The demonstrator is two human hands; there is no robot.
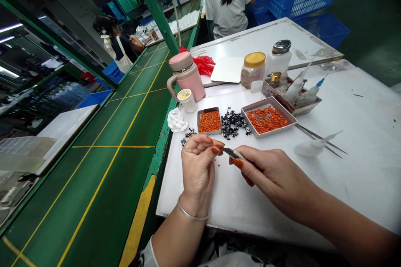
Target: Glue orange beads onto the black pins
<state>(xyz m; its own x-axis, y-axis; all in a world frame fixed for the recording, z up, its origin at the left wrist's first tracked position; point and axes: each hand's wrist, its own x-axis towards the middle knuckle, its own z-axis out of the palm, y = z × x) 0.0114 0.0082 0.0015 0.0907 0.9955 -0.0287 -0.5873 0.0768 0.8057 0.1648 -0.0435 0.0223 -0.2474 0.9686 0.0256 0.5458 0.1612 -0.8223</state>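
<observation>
left hand (198, 167): fingertips pinched on something too small to tell | right hand (269, 175): grasping slim steel tweezers (233, 153), tips close to those fingertips | place: above front edge of white table (360, 167)

Tweezers (234, 153) sit in the fingers (200, 144) above the surface (354, 167). Behind the fingers, a small tray (209, 120) and a larger tray (267, 120) of loose pieces flank a heap of sprues (233, 123); a second pair of tweezers (322, 139) lies farther right, a mug (185, 77) farther behind.
</observation>
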